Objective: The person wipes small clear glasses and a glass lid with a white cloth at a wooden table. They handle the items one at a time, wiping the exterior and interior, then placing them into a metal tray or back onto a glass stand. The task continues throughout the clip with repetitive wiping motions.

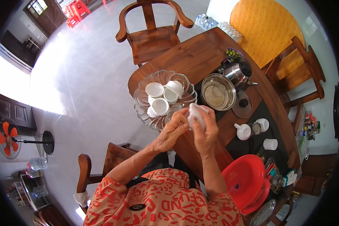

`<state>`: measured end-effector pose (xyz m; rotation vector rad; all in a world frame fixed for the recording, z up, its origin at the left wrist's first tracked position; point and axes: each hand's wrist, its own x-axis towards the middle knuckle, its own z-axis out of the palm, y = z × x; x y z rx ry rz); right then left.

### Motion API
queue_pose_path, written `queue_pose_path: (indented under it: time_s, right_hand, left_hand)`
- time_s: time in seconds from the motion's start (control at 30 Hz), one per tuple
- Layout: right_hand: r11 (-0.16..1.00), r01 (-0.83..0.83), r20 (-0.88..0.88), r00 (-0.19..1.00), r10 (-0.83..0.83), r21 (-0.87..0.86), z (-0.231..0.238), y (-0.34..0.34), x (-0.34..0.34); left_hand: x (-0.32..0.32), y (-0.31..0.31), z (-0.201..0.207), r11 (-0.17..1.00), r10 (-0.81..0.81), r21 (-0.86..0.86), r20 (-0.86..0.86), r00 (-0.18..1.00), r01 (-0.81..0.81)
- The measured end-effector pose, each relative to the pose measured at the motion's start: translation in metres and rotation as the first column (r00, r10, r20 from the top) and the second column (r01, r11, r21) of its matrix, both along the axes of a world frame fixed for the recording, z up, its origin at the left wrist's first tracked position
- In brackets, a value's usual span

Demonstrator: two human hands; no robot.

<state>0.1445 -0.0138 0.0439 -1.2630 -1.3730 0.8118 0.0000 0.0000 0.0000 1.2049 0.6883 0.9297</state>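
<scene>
Over the near edge of the table my two hands are close together. My right hand (206, 130) is closed on a crumpled white cloth (196, 116). Right beside it, the fingers of my left hand (173, 130) are curled and pressed together; what they hold is hidden. Just beyond my left hand stands a large fluted glass bowl (140, 98). Several small white cups (154, 90) lie heaped in it, some tipped on their sides. To the right of the bowl is a steel pot (232, 98) with some liquid inside.
Behind the pot stands a steel kettle (235, 73), near a bowl of green fruit (234, 55). A glass lid (242, 104), white teapot (242, 132) and white cup (270, 144) sit on the right. A red basin (245, 177) is by my right elbow. Wooden chairs (154, 41) surround the table (188, 58).
</scene>
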Motion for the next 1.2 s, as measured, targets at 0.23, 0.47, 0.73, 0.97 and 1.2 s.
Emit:
queue_pose_path:
  time_s: [0.23, 0.47, 0.73, 0.97, 1.2]
  right_hand:
    - [0.982, -0.038, 0.141, 0.990, 0.012, 0.186, -0.003, 0.013, -0.011]
    - [0.933, -0.176, -0.449, 0.893, 0.018, -0.313, -0.003, 0.025, -0.024]
    - [0.909, -0.288, -0.796, 0.601, -0.074, -0.302, -0.014, 0.012, -0.053]
    - [0.923, -0.184, -0.541, 0.840, -0.031, -0.339, -0.022, 0.011, -0.071]
    - [0.976, 0.113, 0.232, 0.960, -0.156, 0.187, -0.034, 0.033, -0.060]
  left_hand:
    - [-0.014, 0.005, 0.011, 0.999, 0.045, 0.010, -0.048, 0.998, -0.045]
    - [-0.024, 0.010, 0.004, 0.980, 0.197, -0.003, 0.146, 0.969, -0.199]
    - [-0.031, 0.020, 0.008, 0.963, 0.270, -0.152, 0.475, 0.838, -0.224]
    - [-0.024, 0.024, 0.008, 0.864, 0.463, -0.421, 0.446, 0.766, -0.277]
    - [-0.004, 0.031, 0.003, 0.821, 0.525, -0.498, 0.469, 0.710, -0.278]
